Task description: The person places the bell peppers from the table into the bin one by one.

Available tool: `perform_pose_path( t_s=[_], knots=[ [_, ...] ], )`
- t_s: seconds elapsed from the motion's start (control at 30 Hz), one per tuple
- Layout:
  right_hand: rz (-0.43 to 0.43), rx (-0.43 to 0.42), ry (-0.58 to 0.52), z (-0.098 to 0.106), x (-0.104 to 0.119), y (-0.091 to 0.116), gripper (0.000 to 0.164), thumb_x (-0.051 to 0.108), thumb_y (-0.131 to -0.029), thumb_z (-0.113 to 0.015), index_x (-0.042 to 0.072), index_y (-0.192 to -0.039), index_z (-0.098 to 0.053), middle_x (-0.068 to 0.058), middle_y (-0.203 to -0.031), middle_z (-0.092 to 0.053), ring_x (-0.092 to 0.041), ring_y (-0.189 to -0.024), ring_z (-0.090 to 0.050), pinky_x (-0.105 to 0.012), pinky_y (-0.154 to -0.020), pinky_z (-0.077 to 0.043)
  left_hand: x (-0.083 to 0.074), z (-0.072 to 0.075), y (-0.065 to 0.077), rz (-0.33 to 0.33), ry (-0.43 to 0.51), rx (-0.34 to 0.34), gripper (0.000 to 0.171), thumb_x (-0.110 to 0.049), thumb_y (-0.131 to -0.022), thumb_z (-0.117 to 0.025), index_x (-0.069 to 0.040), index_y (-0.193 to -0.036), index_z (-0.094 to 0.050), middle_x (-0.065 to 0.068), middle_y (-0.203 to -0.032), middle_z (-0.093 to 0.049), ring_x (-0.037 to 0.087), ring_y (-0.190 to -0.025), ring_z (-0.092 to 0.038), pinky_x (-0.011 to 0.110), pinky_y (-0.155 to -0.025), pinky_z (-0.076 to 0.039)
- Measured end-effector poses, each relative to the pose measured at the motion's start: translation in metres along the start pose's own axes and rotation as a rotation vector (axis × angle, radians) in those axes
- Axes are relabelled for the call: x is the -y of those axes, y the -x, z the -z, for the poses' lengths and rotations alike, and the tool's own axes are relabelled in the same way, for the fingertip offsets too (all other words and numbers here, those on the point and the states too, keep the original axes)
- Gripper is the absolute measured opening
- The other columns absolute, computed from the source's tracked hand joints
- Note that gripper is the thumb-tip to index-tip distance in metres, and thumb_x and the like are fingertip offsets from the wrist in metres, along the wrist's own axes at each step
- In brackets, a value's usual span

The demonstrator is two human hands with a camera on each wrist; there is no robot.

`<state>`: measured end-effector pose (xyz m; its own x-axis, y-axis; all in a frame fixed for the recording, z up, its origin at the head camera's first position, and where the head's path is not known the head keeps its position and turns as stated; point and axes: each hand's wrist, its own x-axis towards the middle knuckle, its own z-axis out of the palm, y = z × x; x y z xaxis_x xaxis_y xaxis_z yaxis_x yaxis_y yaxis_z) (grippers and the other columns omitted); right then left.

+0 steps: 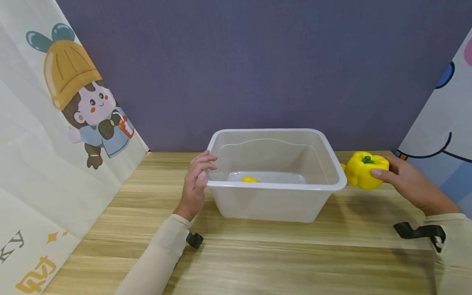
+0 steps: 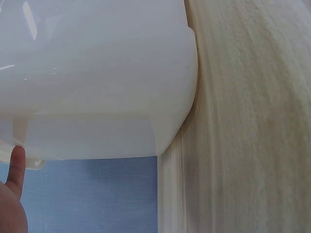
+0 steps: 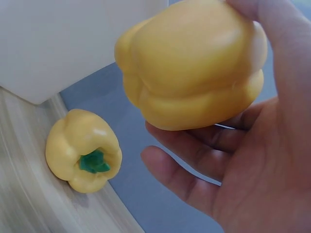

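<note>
A yellow bell pepper (image 1: 363, 170) with a green stem is held up to the right of a white plastic bin (image 1: 269, 205). My right hand (image 1: 413, 180) grips this pepper between thumb and fingers, and in the right wrist view its pepper (image 3: 189, 68) shows smooth lobes. Behind it, a second yellow bell pepper (image 3: 85, 150) lies on the table beside the bin. My left hand (image 1: 197, 180) holds the bin's left rim near the front corner, fingers over the edge. Inside the bin, part of a yellow thing (image 1: 250, 179) shows above the front rim; the rest is hidden.
The bin stands on a wood-grain table (image 1: 258, 262), near a dark blue-grey panel (image 1: 269, 73) at the back. White printed cloth (image 1: 44, 164) hangs at the left, and another printed sheet (image 1: 453, 123) at the right.
</note>
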<state>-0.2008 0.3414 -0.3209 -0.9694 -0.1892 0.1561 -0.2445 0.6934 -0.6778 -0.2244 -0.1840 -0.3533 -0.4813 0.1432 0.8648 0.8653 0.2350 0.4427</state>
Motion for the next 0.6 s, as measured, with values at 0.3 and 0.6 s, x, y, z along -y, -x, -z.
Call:
perform_pose_path(
  t_s=[0.3, 0.6],
  knots=[
    [0.036, -0.022, -0.020, 0.0001, 0.0053, 0.0003, 0.042, 0.023, -0.105, -0.049, -0.002, -0.139, -0.041, -0.004, -0.105, -0.057, -0.016, -0.082, -0.057, -0.020, -0.066, -0.051, 0.0006, -0.0007, 0.0007, -0.005, 0.001, -0.003, 0.031, -0.017, -0.095, -0.036, 0.000, -0.101, -0.062, 0.020, -0.126, -0.061, 0.040, -0.135, -0.042, 0.053, -0.116, -0.025],
    [0.032, -0.049, -0.018, 0.0024, 0.0097, 0.0017, 0.046, 0.023, -0.105, -0.050, -0.006, -0.140, -0.039, -0.002, -0.105, -0.056, -0.013, -0.081, -0.056, -0.016, -0.066, -0.050, -0.0001, -0.0005, 0.0008, -0.014, 0.011, -0.009, 0.030, -0.012, -0.093, -0.036, 0.000, -0.101, -0.063, 0.021, -0.126, -0.061, 0.041, -0.135, -0.041, 0.054, -0.116, -0.025]
  ],
)
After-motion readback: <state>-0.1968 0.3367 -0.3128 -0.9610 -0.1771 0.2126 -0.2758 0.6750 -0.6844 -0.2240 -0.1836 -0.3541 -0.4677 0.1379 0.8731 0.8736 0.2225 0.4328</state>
